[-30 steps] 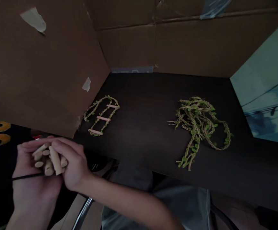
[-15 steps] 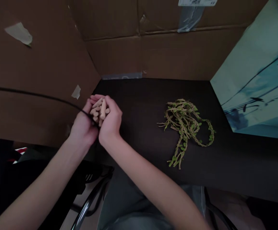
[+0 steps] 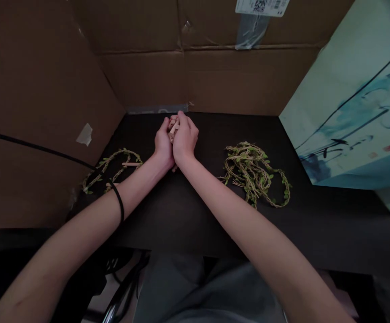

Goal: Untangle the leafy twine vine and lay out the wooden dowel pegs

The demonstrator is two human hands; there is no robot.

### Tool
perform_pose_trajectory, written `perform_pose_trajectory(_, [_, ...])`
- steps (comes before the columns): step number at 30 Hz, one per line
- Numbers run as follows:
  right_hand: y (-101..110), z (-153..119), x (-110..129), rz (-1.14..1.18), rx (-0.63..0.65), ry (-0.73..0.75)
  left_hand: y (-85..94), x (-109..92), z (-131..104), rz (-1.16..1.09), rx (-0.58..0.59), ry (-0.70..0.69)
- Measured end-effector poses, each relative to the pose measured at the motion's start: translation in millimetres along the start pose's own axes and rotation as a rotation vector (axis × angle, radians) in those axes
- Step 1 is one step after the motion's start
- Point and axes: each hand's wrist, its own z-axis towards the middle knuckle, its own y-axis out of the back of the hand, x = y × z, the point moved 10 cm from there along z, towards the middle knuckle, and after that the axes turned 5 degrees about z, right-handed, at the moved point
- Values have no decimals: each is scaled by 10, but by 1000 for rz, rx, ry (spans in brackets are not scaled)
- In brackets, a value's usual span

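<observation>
Cupping a bundle of short wooden pegs between them, the left hand and right hand press together over the far middle of the dark table, close to the cardboard wall. Both sets of fingers curl inward around the pegs, so only a few pale ends show in the gap between the fingertips (how many pegs there are cannot be told). One peg end peeks out below the heels of the hands. Left of the left wrist lies a small vine ladder with wooden rungs; right of the right forearm sits a loose heap of leafy twine, apart from both hands.
</observation>
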Motion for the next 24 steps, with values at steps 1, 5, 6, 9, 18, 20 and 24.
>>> perform_pose_trajectory(1, [36, -4, -2, -32, -7, -29, 13, 17, 37, 1, -13, -36])
perform_pose_trajectory(5, [115, -37, 179, -99, 49, 8, 75, -40, 59, 151, -46, -227])
perform_pose_trajectory(6, [135, -39, 231, -121, 71, 39, 75, -69, 38, 197, -47, -269])
perform_pose_trajectory(9, [217, -34, 292, -192, 130, 91, 59, -88, -26, 277, -53, -294])
perform_pose_trajectory(18, [190, -10, 456, -510, 335, 182, -128, -171, -186, 533, 20, -514])
perform_pose_trajectory(20, [181, -88, 565, -660, 431, 220, -136, -144, -179, 570, 39, -518])
perform_pose_trajectory(24, [399, -420, 678, -981, 600, 224, -127, -54, -89, 627, 74, -402])
